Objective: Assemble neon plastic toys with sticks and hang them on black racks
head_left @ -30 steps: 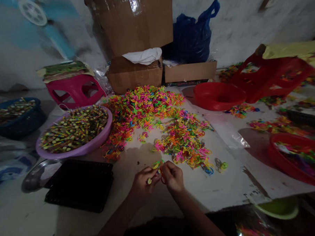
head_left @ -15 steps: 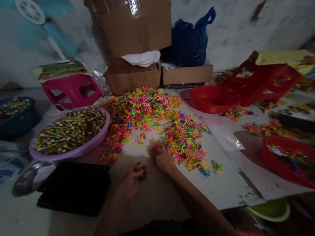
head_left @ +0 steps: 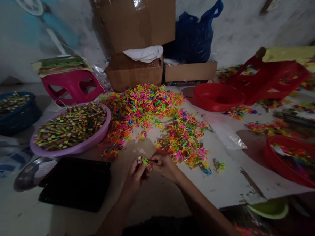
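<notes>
In front of me my left hand (head_left: 134, 174) is closed, with a small pale-ended piece (head_left: 139, 159) showing at its fingertips. Right beside that is a yellow-green plastic piece (head_left: 145, 161), where the fingers of both hands meet. My right hand (head_left: 167, 168) pinches at this piece from the right; its exact grip is too small to make out. Just beyond my hands lies a heap of bright plastic pieces (head_left: 145, 101), some ring-shaped, which curves down on the right. A purple basin (head_left: 102, 129) at left holds many short striped sticks (head_left: 70, 126) with pale round ends.
Black trays (head_left: 76, 184) lie near my left forearm, over a metal dish (head_left: 21, 180). Cardboard boxes (head_left: 134, 73) stand at the back with a blue bag (head_left: 194, 39). To the right are a red basin (head_left: 207, 104), a red stool (head_left: 274, 81) and another red tub (head_left: 272, 156).
My right hand has drawn back from the heap towards my left hand. The two now meet at the yellow-green piece. My left hand has risen slightly, and the view has shifted a little.
</notes>
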Tool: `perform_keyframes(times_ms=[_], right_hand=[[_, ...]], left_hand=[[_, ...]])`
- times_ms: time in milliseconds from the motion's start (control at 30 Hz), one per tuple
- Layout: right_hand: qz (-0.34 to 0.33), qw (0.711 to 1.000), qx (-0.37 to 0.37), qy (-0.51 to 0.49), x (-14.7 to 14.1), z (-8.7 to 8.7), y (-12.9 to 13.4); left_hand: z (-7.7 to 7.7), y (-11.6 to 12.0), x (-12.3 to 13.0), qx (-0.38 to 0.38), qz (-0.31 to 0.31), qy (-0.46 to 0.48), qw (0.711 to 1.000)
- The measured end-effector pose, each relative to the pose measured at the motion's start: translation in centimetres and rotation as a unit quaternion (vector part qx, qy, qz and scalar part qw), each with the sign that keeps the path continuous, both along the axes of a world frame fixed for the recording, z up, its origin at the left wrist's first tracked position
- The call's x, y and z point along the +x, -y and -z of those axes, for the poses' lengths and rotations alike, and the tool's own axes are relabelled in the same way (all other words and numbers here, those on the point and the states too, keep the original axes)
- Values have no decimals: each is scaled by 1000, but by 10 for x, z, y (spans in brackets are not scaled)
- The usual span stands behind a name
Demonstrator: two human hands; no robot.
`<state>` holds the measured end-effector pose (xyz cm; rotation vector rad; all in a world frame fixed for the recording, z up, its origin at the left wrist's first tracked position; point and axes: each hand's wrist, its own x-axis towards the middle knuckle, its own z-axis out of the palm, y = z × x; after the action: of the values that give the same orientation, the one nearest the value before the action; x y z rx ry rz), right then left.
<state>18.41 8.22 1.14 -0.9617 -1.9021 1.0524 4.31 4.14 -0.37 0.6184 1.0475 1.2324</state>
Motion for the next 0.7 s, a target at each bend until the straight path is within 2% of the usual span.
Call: perform_keyframes(times_ms=[100,167,267,367,500,600,700], right_hand=[[49,988,-91,-115,-10,22,16],[84,980,-94,-155,-16,37,26],[146,974,-73,-157,-19,51,30],[181,961,-107,-181,-14,52,22],[246,925,-172,-233,-6,42,11],[222,933,-187,-213,-8,37,10],[197,948,-174,-180,-11,33,13]], left_hand=[[4,0,11,-39,-57,115,991],[9,-1,12,-62,-84,154,982],[12,-1,8,-83,-65,165,981],[7,1,2,-99,-20,109,989],[2,1,0,-101,78,-69,990],[2,1,5,-56,114,-152,980],[0,2,8,-38,135,-152,978]])
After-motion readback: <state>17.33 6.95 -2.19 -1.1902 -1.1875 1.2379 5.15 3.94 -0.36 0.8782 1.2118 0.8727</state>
